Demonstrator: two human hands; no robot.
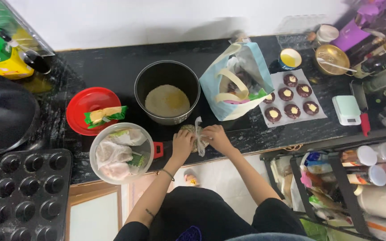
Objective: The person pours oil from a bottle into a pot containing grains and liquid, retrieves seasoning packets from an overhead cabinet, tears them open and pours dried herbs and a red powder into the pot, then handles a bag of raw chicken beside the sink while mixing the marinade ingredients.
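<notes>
Crinkly clear bag (196,136) pinched by both hands (199,140).

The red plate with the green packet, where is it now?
In the head view, the red plate sits left of centre on the black counter, between the dark pot and the black pan, just behind the clear bowl.

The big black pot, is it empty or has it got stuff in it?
Not empty: the black pot holds a pale, grainy layer covering its bottom.
</notes>
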